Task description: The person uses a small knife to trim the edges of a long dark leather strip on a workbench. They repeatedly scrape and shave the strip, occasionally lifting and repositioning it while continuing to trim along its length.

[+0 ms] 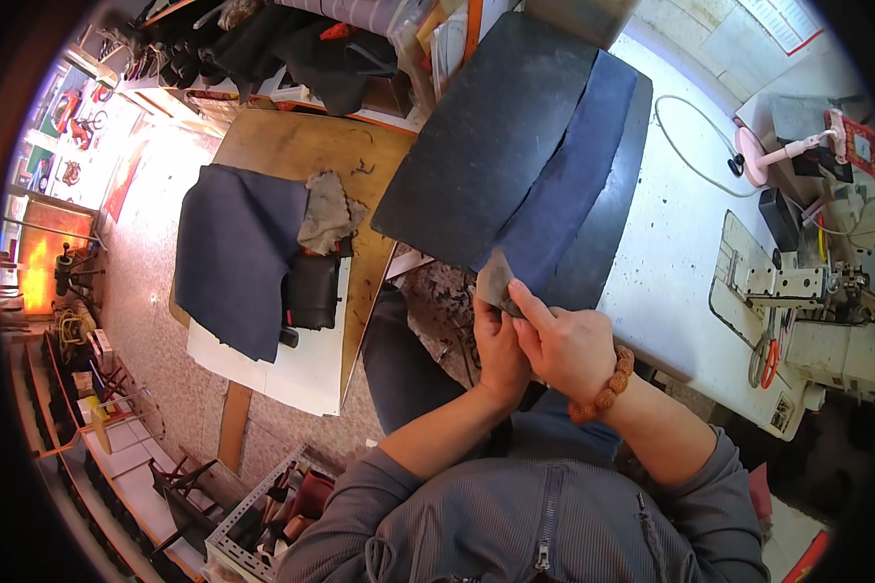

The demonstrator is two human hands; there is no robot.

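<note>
A wide white counter (666, 262) carries a large stack of dark navy and charcoal fabric panels (525, 146), whose near corner overhangs the counter's front edge, with a cream industrial sewing machine (826, 311) to the right. Both hands are closed on a small grey fabric piece (497, 279) held at that corner, the left hand (501, 350) gripping from below and the right hand (566, 345) pinching its edge. A hard tug, I judge, could drag the overhanging stack off the counter.

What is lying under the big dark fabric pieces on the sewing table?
The dark fabric pieces lie on the white sewing table, overhanging its near edge, where both hands, left hand and right hand, pinch a corner. Whatever else lies beneath the fabric is covered.
</note>
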